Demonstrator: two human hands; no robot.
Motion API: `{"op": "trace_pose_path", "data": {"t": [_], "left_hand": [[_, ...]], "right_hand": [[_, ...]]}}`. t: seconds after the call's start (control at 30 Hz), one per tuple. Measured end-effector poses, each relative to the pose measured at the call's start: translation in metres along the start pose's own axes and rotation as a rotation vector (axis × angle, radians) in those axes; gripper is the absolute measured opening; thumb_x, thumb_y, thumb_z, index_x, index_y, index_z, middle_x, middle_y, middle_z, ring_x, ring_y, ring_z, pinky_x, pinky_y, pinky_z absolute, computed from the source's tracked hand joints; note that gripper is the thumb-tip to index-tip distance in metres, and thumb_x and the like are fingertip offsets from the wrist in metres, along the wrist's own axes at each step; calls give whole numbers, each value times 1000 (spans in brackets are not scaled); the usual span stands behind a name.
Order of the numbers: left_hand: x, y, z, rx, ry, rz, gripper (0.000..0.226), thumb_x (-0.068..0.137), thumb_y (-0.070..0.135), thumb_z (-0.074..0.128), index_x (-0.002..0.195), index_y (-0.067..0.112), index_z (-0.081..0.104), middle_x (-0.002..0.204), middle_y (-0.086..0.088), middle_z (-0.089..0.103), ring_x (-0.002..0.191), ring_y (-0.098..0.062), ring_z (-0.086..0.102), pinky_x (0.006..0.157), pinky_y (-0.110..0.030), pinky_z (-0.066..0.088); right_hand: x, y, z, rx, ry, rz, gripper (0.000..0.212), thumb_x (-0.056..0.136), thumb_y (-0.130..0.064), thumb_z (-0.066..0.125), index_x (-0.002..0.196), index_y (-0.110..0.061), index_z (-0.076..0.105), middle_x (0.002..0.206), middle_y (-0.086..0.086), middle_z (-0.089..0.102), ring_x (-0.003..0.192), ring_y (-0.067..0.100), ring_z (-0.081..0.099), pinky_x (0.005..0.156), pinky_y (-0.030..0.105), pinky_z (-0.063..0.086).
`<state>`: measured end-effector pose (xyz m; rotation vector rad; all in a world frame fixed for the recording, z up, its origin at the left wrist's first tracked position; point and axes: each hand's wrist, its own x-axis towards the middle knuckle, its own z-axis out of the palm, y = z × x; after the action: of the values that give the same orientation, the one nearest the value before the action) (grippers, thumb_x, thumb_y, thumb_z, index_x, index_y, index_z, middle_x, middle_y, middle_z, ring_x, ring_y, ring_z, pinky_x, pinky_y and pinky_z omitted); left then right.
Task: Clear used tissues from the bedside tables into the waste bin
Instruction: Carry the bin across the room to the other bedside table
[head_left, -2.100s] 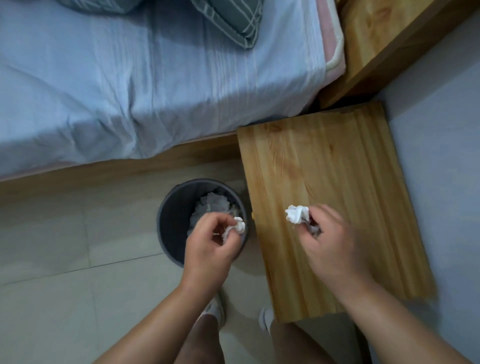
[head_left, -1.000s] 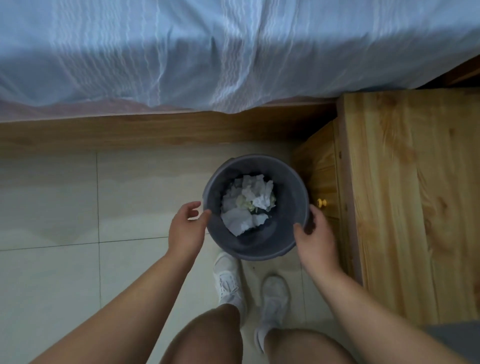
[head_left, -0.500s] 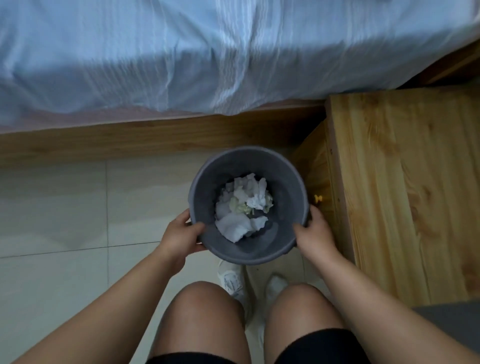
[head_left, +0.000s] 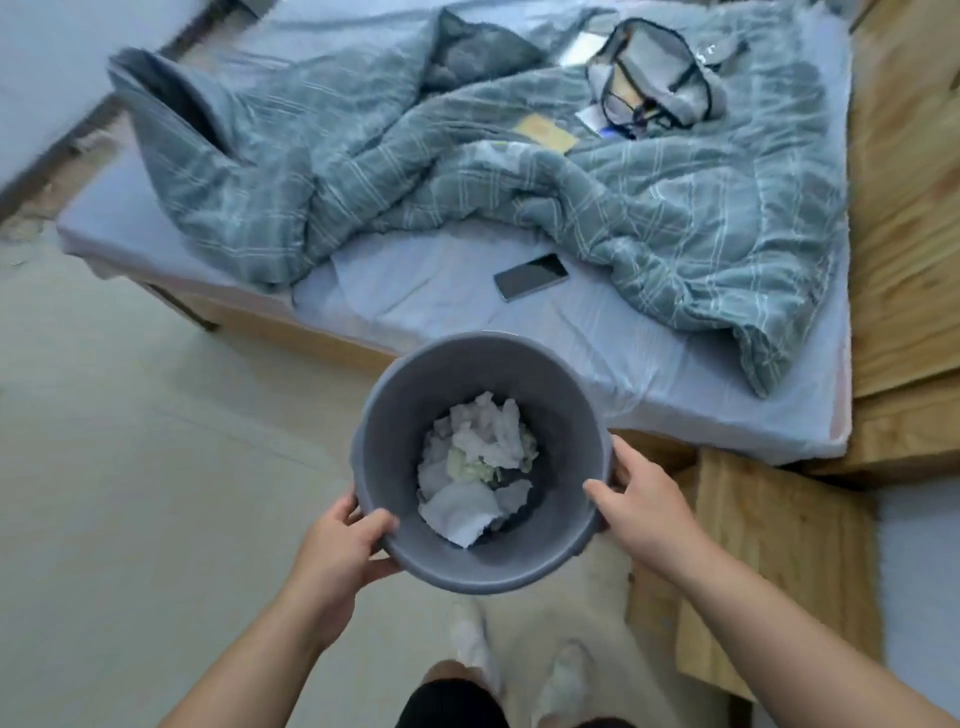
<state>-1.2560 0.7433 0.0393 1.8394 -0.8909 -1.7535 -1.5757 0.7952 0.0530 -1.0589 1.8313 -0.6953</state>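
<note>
I hold the grey waste bin off the floor in front of me, in both hands. My left hand grips its near left rim with the thumb inside. My right hand clasps the right rim from outside. Crumpled white tissues lie heaped in the bottom of the bin. The wooden bedside table stands at the lower right, and its visible top carries no tissues.
Beyond the bin is a bed with a rumpled grey-green checked duvet. A black phone lies on the sheet, and a clear pouch with cards rests on the duvet. A wooden headboard runs along the right. Pale tiled floor stretches left.
Both hands had dropped their tissues and taken hold of the bin on the floor. They have now lifted it, and my view has risen from the floor to the whole bed.
</note>
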Motion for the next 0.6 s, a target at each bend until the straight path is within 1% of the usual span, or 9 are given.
{"op": "trace_pose_path", "data": {"t": [0.07,0.13,0.23,0.3,0.37,0.47,0.6], "left_hand": [[-27,14,-37,-89,60,53,44,91,-4,64,122,26,72,103,-4,84,80,-23,81,61,-35,66],[-47,16,-74,-174,121,92,45,91,-4,64,120,29,72,104,-4,84,82,-23,81,63,-35,66],[-65,8,-132,-286,203,118,39,92,-3,64,112,29,76,104,-6,84,83,-21,81,63,-34,65],[-70,-1,-173,-345,253,109,38,92,-2,64,102,31,80,101,-6,84,82,-20,81,63,-33,65],[-70,-9,-218,-388,297,95,39,92,-2,64,97,32,81,100,-6,84,82,-19,81,64,-34,65],[-66,-20,-281,-449,366,62,34,92,-2,64,101,27,79,99,-6,84,81,-19,81,62,-33,65],[-63,-14,-348,-528,424,53,34,92,-3,64,109,22,78,101,-6,84,80,-20,81,65,-37,66]], "right_hand": [[-2,-52,10,-68,-51,-95,32,90,-24,63,109,-49,62,94,-24,75,82,-2,70,65,18,53],[1,-99,31,-141,-113,-191,25,91,-27,62,109,-44,62,89,-18,75,76,3,69,63,25,56],[10,-156,80,-184,-194,-300,26,91,-24,62,109,-43,62,85,-18,75,73,5,71,60,24,60],[16,-185,123,-207,-254,-343,31,93,-21,64,111,-45,61,86,-21,75,74,3,71,59,23,60],[22,-212,172,-231,-315,-377,36,94,-21,64,117,-49,60,87,-25,73,74,-1,70,56,19,58],[31,-253,241,-268,-415,-412,40,97,-24,64,120,-55,56,91,-28,72,77,-3,70,55,16,56],[41,-308,307,-284,-499,-439,43,98,-21,64,119,-58,57,92,-24,74,77,2,73,59,22,61]]}}
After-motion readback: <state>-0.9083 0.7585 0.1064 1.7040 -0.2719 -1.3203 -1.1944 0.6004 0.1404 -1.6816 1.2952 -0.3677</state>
